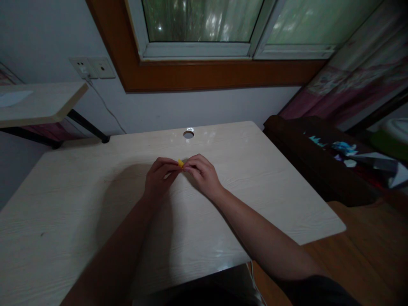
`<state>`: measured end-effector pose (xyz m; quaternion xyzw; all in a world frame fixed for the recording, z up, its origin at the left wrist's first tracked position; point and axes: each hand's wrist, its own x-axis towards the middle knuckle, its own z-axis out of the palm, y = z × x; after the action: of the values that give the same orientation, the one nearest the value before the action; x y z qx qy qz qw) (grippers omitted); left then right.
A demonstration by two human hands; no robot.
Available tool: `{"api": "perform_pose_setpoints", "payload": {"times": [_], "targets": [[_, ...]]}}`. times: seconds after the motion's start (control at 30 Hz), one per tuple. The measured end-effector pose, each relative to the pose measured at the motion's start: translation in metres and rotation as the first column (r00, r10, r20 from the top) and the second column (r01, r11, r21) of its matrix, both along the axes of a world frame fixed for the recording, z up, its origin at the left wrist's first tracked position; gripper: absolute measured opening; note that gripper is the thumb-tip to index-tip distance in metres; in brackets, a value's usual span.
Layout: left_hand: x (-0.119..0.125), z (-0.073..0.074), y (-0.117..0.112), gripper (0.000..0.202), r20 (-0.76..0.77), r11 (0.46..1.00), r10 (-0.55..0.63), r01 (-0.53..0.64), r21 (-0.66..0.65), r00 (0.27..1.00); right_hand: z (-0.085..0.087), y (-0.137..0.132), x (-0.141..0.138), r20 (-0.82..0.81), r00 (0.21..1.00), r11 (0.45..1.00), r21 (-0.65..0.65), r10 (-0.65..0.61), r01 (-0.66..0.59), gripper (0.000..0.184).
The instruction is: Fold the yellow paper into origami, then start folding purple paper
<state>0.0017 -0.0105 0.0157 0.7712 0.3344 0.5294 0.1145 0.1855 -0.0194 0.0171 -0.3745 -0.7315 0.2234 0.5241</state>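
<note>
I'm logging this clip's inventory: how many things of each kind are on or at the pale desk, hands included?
Hands: 2, the left hand and the right hand
Yellow piece, pinched by both hands: 1
Desk: 1
Cable hole: 1
Total: 5

A tiny yellow piece (180, 163), too small to tell its shape, is pinched between the fingertips of the left hand (158, 176) and the right hand (202, 174). Only a small bright corner shows between them.

I see a pale wood-grain desk (79, 204); its round cable hole (188, 134) sits at twelve o'clock, near the far edge.
</note>
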Motion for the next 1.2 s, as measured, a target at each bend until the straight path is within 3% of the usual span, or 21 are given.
{"api": "perform_pose_setpoints", "payload": {"times": [0.4,0.73,1.0,1.2], "targets": [[-0.0013,-0.0024,0.0009,0.003,-0.002,1.0,0.011,-0.011,-0.015,1.0,-0.0052,0.0011,-0.0015,-0.037,0.999,0.994,-0.103,-0.038,0.034,0.01],[-0.0015,-0.0006,-0.0019,0.011,0.043,0.992,0.07,-0.065,-0.104,0.997,-0.0008,-0.0012,-0.0033,-0.067,0.997,0.995,-0.09,-0.04,0.034,0.007],[-0.0007,0.0012,-0.0014,0.005,-0.01,0.994,0.102,-0.101,0.035,0.995,-0.0007,-0.0008,-0.0036,-0.105,0.993,0.993,-0.115,-0.045,0.033,0.006],[-0.0021,-0.0007,0.0,0.003,-0.046,0.992,0.113,-0.11,0.061,0.992,-0.0015,-0.0009,-0.0036,-0.102,0.994,0.993,-0.116,-0.048,0.036,0.008]]}}
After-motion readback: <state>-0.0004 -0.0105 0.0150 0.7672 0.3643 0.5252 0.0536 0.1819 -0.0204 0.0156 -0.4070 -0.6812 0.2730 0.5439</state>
